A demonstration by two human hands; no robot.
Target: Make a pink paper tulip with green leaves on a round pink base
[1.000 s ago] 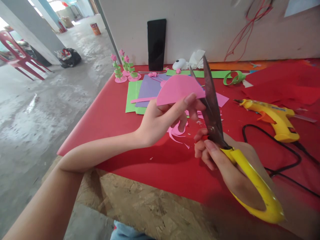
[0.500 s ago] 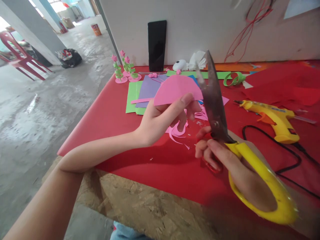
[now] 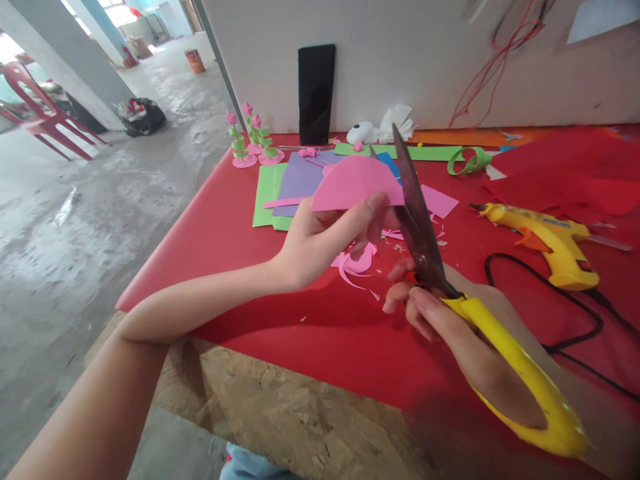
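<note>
Between the thumb and fingers of my left hand (image 3: 330, 243) is a pink paper half-circle (image 3: 357, 183), its curved edge upward. My right hand (image 3: 465, 340) grips a pair of scissors (image 3: 417, 220) with a yellow handle, the thumb through the large loop. The scissor blades are parted and point up, at the right end of the half-circle; one blade passes partly behind the paper. Pink paper scraps (image 3: 357, 261) lie on the red table surface (image 3: 280, 320) below my hands. Purple paper (image 3: 295, 180) and green sheets (image 3: 265, 200) lie behind my left hand.
A yellow glue gun (image 3: 550, 233) with a black cord lies to the right. Small pink paper flowers (image 3: 240, 143) with green stems stand at the back left. A dark phone (image 3: 316, 93) leans on the wall. Red sheets (image 3: 575, 170) lie at the far right.
The scissors have shifted left and down, so their blades now straddle the right end of the pink half-circle. My left hand and the paper have moved only slightly.
</note>
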